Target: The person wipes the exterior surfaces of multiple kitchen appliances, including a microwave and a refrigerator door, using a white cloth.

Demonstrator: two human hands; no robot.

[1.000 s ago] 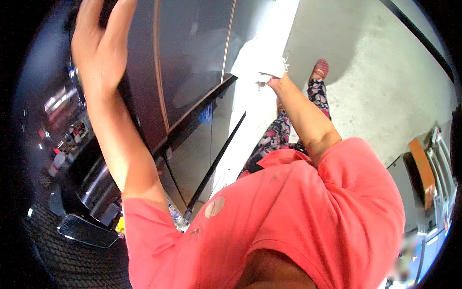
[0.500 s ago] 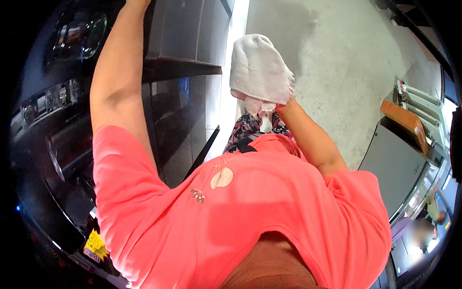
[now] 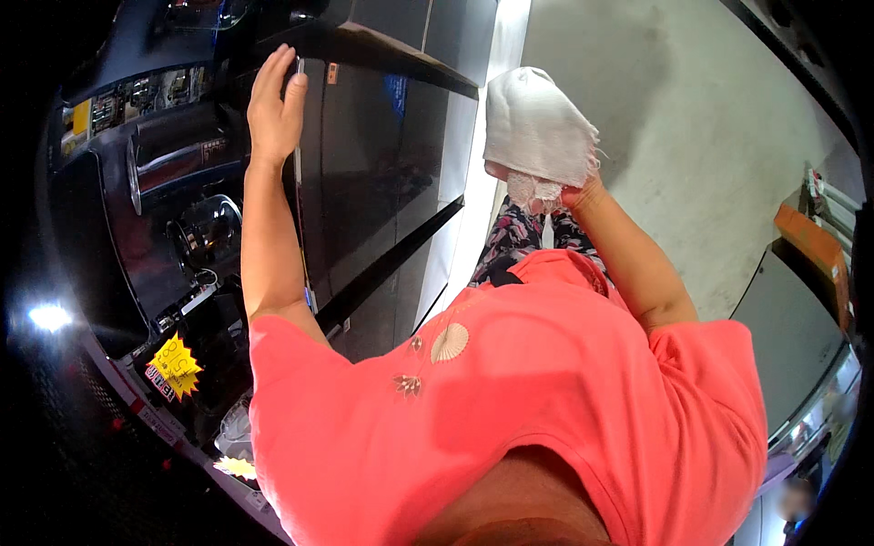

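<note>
Right of a glossy black flat panel, the right hand grips a white, frayed fabric cloth; the left hand, fingers extended, grips nothing visible. Work done or remaining cannot be judged.

At two o'clock, our right hand grips a white cloth; at ten-thirty, our left hand is outstretched beside a dark panel.

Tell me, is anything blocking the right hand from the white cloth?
Nothing visible stands between them: the right hand is already holding the white cloth, which hides most of its fingers.
</note>
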